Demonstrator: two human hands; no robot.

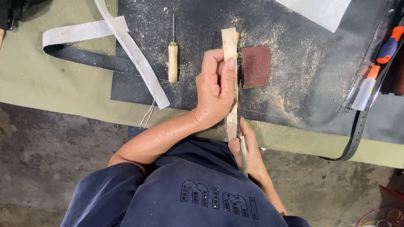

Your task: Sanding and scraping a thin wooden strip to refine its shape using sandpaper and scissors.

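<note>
The worktop (50, 90) is covered in olive-green cloth, with a black rubber mat (303, 63) dusted with sawdust spread over it. On the mat lie a wooden-handled awl (173, 61), a piece of reddish-brown sandpaper (256, 66) and a grey strap (134, 54); a small squeeze bottle (364, 90) rests at its right edge.

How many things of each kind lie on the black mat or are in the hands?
Wooden strip: 1
Knife: 1
Awl: 1
Sandpaper: 1
Grey straps: 2
Total: 6
The left hand holds the strip, the right hand the knife.
</note>
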